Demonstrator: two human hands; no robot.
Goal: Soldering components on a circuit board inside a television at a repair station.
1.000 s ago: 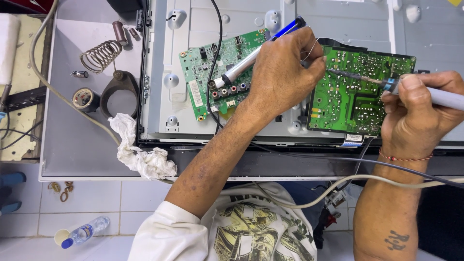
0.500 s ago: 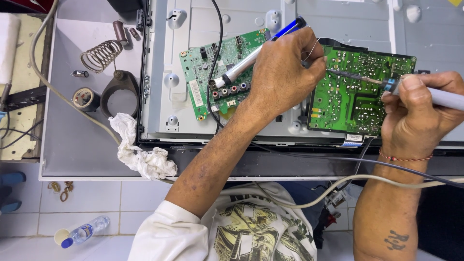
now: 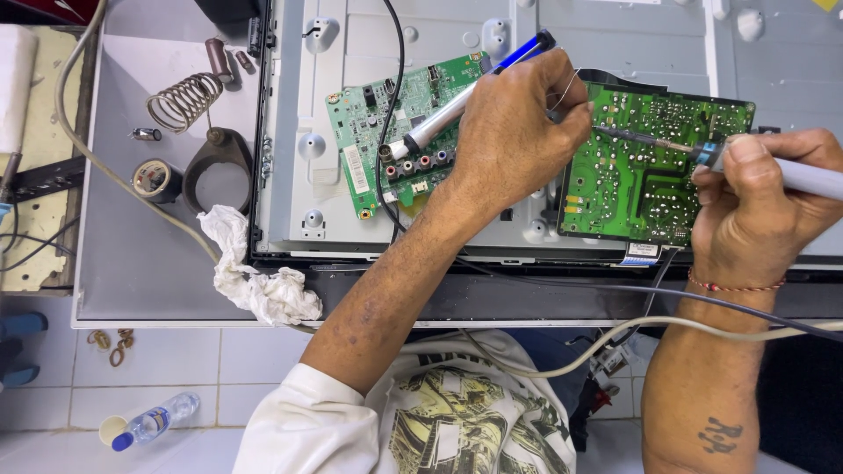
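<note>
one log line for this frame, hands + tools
left hand: holds blue-tipped pump tool, thin wire | right hand: holds soldering iron, tip near left fingers over green power board

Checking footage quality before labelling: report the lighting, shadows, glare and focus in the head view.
Head view: even, diffuse light, no harsh glare; soft shadows only under the left hand and right hand; the green circuit board and soldering iron are sharp, as is the crumpled cloth; straight panel edges bow slightly near the frame borders; no motion blur shows.
</note>
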